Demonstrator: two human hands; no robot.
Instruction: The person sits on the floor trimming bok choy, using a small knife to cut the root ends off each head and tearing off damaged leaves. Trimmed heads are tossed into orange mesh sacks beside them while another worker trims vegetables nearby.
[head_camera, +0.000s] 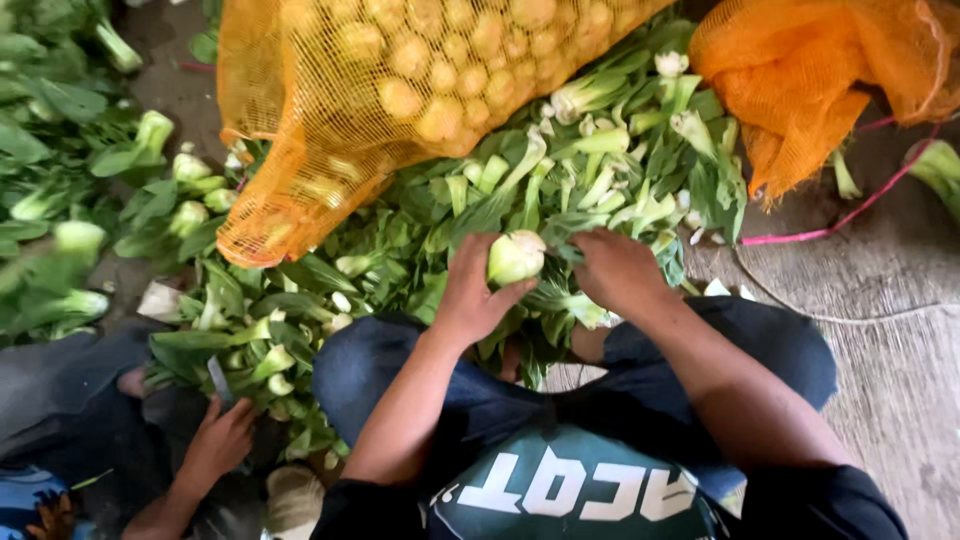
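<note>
Nearest the camera, the person's bent knees in dark trousers (470, 390) are closing off the lower middle, and at about eight o'clock a co-worker's hand (222, 440) is gripping a small knife (220, 380) at the edge of the greens. Just beyond the knees, the left hand (470, 290) is wrapping its fingers around the pale base of a bok choy head (515, 257), while the right hand (618, 272) at its three o'clock is pressing down into the leaves with fingers curled; whether it is clutching anything I cannot tell. The pile of greens (560, 180) is spreading outward from both hands. At eleven o'clock a yellow mesh sack of potatoes (400, 90) is lying on the pile's far edge, and at one o'clock an orange mesh bag (820, 80) is crowding it. Bare floor (880, 290) is lying open toward three o'clock, crossed by a pink cord (850, 215).
</note>
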